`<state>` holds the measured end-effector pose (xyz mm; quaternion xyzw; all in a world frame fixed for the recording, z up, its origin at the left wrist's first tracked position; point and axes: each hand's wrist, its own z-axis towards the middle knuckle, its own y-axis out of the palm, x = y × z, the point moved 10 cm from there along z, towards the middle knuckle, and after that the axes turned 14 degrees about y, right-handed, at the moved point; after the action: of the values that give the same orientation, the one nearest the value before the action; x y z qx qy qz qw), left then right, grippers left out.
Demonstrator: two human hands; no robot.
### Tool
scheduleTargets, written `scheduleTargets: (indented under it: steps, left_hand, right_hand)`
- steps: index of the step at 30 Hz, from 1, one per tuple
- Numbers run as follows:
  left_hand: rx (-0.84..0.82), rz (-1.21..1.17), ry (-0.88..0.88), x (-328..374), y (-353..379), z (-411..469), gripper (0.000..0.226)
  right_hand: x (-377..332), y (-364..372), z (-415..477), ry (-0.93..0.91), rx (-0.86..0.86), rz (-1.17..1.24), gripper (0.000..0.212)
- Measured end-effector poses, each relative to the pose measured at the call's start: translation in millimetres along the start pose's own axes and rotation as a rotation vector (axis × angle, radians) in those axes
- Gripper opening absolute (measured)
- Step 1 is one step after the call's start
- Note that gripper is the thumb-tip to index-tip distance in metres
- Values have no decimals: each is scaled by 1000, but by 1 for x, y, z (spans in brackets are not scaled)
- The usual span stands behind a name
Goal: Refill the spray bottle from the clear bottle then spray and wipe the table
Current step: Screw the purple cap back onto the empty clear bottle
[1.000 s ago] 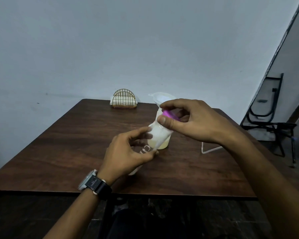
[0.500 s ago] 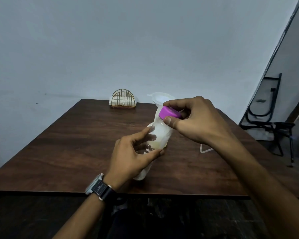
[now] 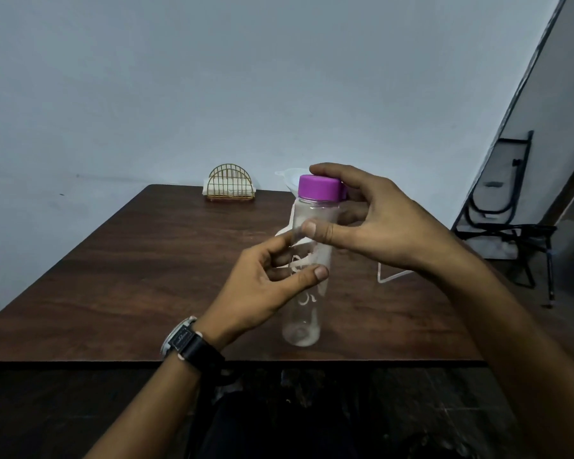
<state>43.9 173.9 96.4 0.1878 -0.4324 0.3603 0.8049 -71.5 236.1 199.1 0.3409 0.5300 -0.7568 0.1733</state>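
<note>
The clear bottle (image 3: pixel 307 313) stands upright over the near middle of the dark wooden table (image 3: pixel 130 276) and looks empty. Its purple cap (image 3: pixel 318 187) sits on its neck. My left hand (image 3: pixel 259 289) grips the bottle's middle between thumb and fingers. My right hand (image 3: pixel 385 226) holds the top, thumb on the upper wall and index finger curled over the cap. A white funnel (image 3: pixel 289 177) peeks out right behind the cap. The spray bottle is hidden behind the clear bottle and my hands.
A gold wire napkin holder (image 3: pixel 231 188) stands at the table's far edge. A small clear stand (image 3: pixel 391 276) lies on the table under my right wrist. A folded black chair (image 3: pixel 511 210) leans by the wall at right.
The clear bottle has swung from a slant to upright and come nearer to me. The purple cap, earlier pinched in my right fingers, now sits on the neck.
</note>
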Motion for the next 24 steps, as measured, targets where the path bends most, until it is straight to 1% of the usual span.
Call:
scheduleTargets:
  steps: [2,4,6,7,8,11,13,15,18,21,24]
  left_hand:
    - [-25,-26,-2,-2,6,-1,63]
    - [-32,-11,12,-5,9,-3,68]
    - [20,-5,16,-4,5,-3,74]
    - [72,14,30,-1,-2,-2,71]
    - [138,58,64,4,-11,1,61]
    - [346,292,167,22,-49,9,28]
    - [418,446,170,22,-72,17,22]
    - [392,605,135,13,-85,29,26]
    - [274,771,79,-7,-93,49,40]
    - [233,812,67,-21,-98,66,45]
    - [205,809,20,-42,-103,78,48]
  right_hand:
    - [3,0,-3,-1,-32,63,73]
    - [9,-8,-7,6,-21,113,72]
    - [14,-24,-9,21,29,97,74]
    - [18,-36,-9,36,64,91,75]
    - [22,-48,-9,57,101,91,77]
    - [36,-89,-7,111,220,86,73]
    - [44,-110,-1,134,289,91,73]
    - [52,-127,8,140,345,102,73]
    - [60,-142,32,135,415,88,75]
    - [67,-147,69,123,476,50,79]
    - [80,-136,115,111,503,-26,82]
